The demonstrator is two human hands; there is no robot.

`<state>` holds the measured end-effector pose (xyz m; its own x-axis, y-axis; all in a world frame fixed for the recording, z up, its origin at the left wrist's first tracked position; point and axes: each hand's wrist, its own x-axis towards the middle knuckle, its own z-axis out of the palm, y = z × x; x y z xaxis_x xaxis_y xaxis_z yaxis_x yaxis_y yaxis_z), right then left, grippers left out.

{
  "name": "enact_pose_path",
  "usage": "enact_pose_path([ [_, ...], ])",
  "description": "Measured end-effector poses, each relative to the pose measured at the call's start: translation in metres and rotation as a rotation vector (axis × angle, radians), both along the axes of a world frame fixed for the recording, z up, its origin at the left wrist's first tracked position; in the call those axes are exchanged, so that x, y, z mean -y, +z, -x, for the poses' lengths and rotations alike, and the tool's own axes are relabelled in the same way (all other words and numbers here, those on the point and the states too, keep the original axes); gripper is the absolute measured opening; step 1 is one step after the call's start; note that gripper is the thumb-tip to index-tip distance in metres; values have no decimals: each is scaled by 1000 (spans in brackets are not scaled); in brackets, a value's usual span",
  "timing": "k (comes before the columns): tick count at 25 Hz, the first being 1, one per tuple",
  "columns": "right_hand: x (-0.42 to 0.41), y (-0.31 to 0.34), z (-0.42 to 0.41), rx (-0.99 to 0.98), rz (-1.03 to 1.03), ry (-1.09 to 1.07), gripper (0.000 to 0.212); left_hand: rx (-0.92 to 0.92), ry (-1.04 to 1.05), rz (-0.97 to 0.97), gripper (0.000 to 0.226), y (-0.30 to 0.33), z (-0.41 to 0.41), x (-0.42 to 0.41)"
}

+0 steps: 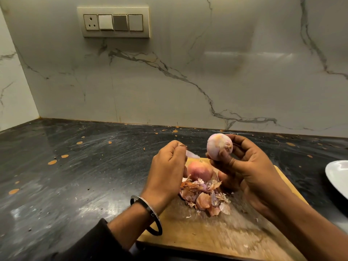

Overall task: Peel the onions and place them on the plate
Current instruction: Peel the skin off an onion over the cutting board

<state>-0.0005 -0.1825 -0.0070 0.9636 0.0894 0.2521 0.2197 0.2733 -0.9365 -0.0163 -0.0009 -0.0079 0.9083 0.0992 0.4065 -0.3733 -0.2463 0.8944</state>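
Note:
My right hand (248, 166) grips a pale, mostly peeled onion (218, 146) raised above the wooden cutting board (216, 234). My left hand (165, 174), a metal bangle on its wrist, pinches a small scrap of onion skin (182, 144) just left of that onion. A second, pinkish onion (199, 172) lies on the board between my hands. In front of it sits a pile of dry peels (205, 194). The edge of a white plate (337, 176) shows at the far right.
The board lies on a dark, scratched countertop (75, 176) dotted with orange flecks. A marble backsplash (169, 81) with a switch panel (114, 22) rises behind it, and a side wall closes the left corner.

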Motion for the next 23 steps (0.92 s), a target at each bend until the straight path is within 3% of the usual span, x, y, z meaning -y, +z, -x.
enact_pose_path([
  [3, 3, 2, 2, 23, 92, -64, 57, 85, 24, -177, 45, 0, 4, 2],
  [5, 1, 3, 5, 19, 172, -74, 59, 150, 44, -240, 26, 0, 5, 3],
  [7, 0, 3, 7, 13, 213, -67, 60, 206, 51, -224, 7, 2, 5, 2],
  [11, -1, 7, 9, -6, 185, -14, 44, 296, -11, -246, 26, 1, 4, 2],
  [18, -1, 9, 13, -11, 229, 25, 43, 202, -134, -44, 17, 2, 6, 3],
  [23, -4, 12, 17, -15, 239, 60, 45, 207, -124, -119, 13, 1, 5, 3],
])
